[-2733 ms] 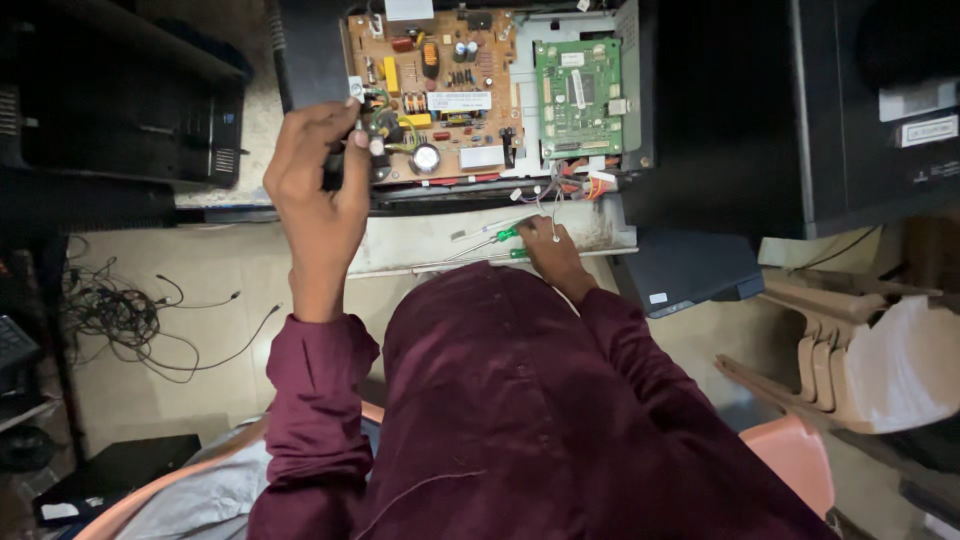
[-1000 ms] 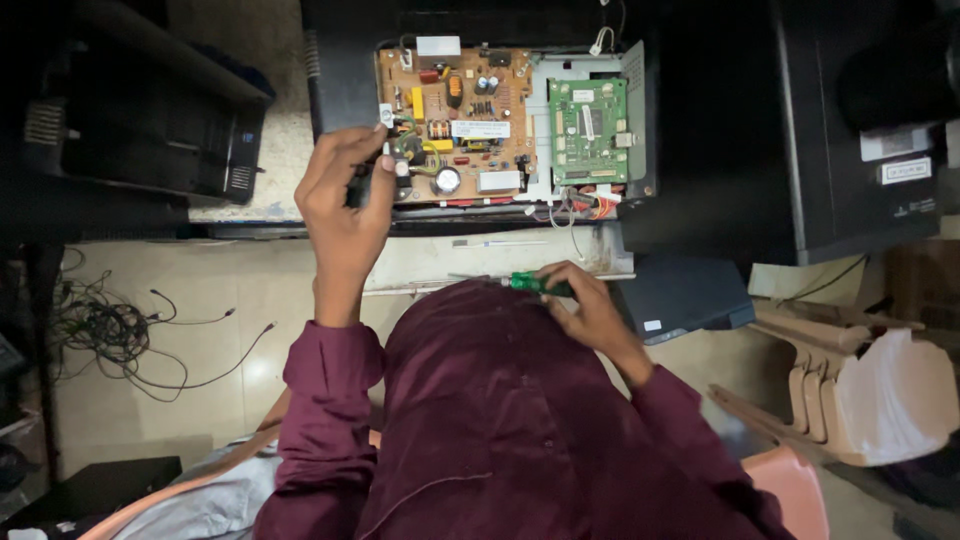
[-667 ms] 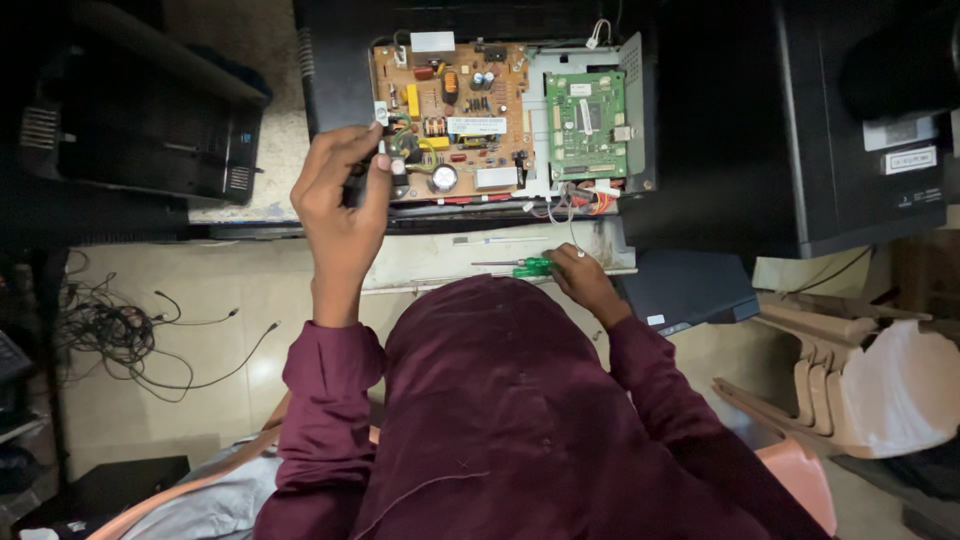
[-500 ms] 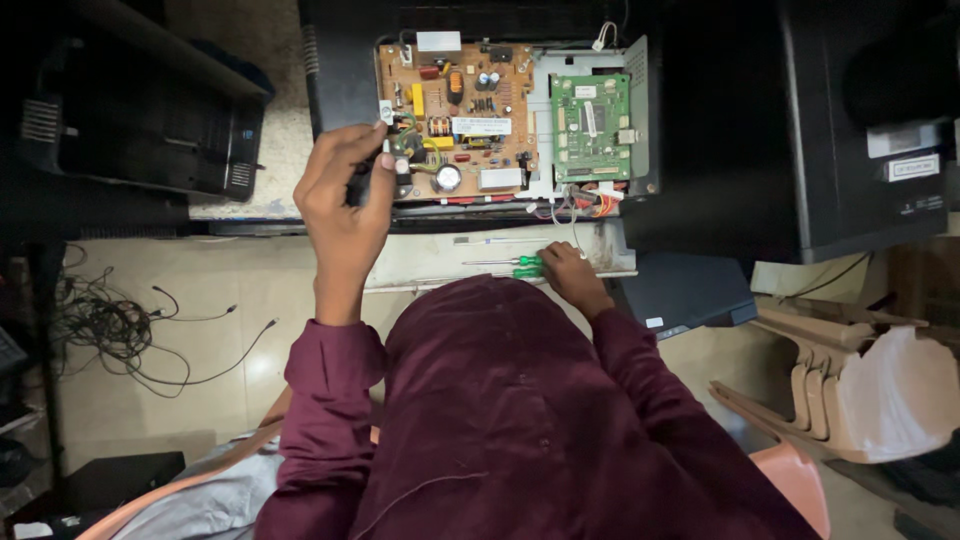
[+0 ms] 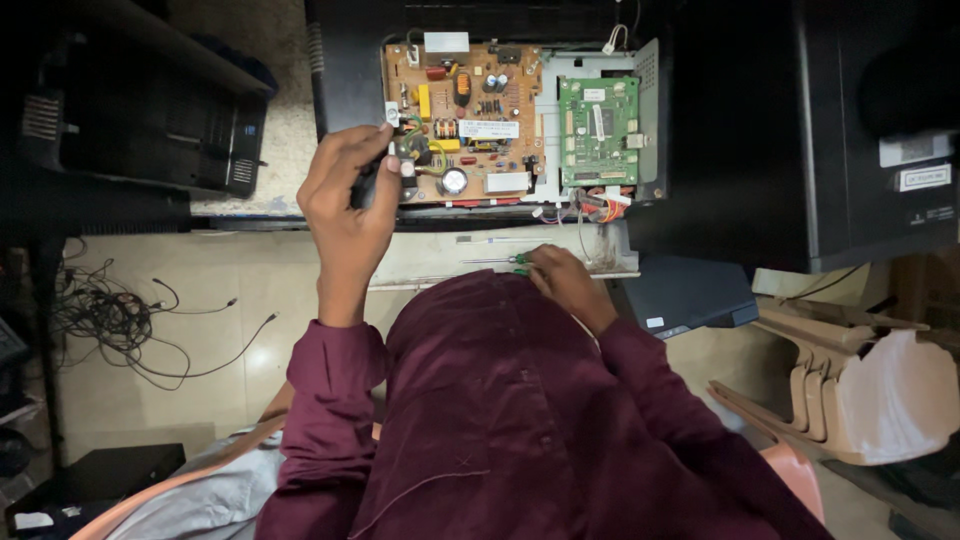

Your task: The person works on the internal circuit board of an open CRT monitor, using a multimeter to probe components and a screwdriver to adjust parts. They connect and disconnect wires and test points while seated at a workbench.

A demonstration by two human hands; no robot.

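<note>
Since half a second ago the right hand (image 5: 568, 285) has drawn the green-handled screwdriver (image 5: 505, 260) a little nearer the body, fingers closed on it, its shaft lying level below the brown board (image 5: 465, 125). The left hand (image 5: 345, 195) stays clamped on a dark tool (image 5: 368, 180) at the board's left edge. A white rectangular label (image 5: 923, 177) sits on the black casing (image 5: 880, 120) at right.

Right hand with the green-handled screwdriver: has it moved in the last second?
Yes. The right hand carried the screwdriver up from the maroon shirt onto the pale ledge below the open boards.
</note>
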